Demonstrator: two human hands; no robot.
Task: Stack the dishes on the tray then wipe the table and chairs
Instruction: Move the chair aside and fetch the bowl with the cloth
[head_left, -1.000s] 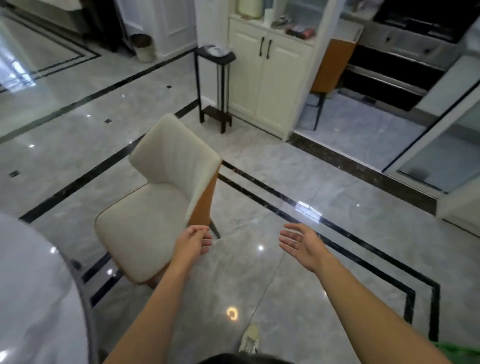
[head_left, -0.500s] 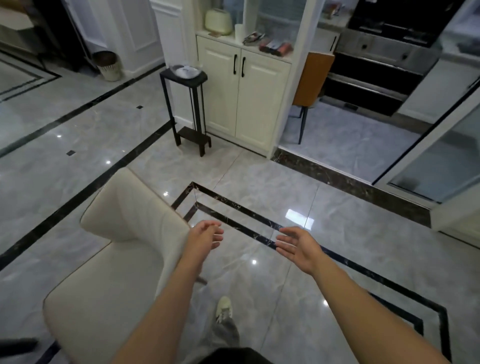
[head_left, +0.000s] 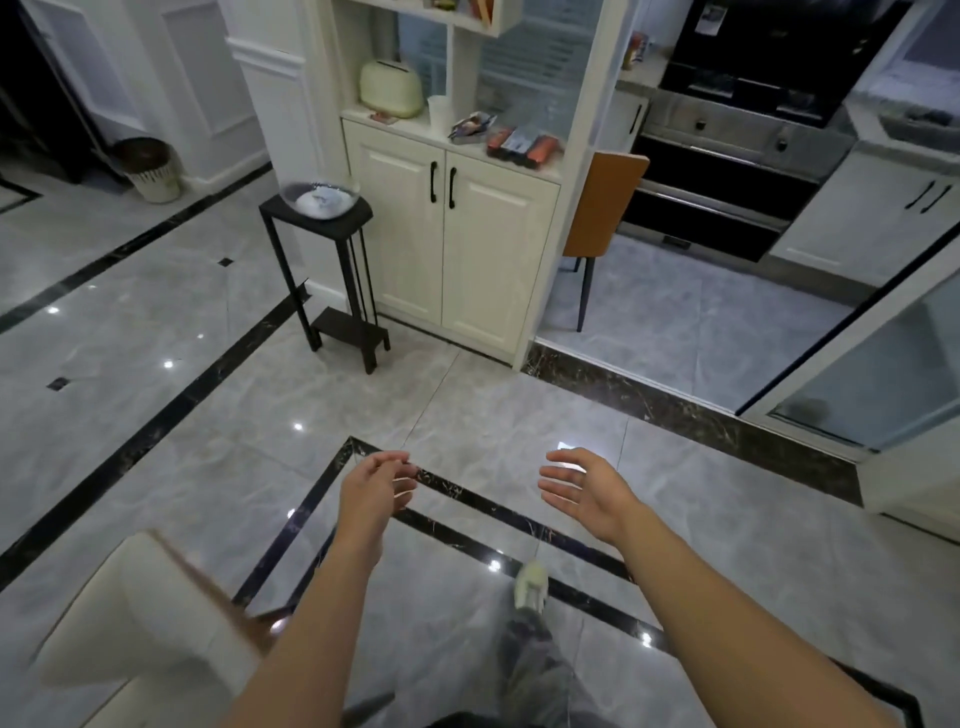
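Observation:
Both my hands are held out in front of me above the marble floor and hold nothing. My left hand has loosely curled fingers. My right hand is spread, palm turned inward. A cream upholstered chair with an orange-brown back shell stands at the bottom left, blurred, behind and below my left forearm. A second chair with an orange back stands in the kitchen doorway. No table, tray or dishes are in view.
A black side stand carrying a glass bowl stands left of a white cabinet. The kitchen with a dark oven lies beyond a dark threshold. A sliding glass door is at right. My shoe steps forward.
My view has swung up and to the right, away from the table and toward the cabinet. The cream chair has slid to the bottom left corner. Both hands stay held out with nothing in them.

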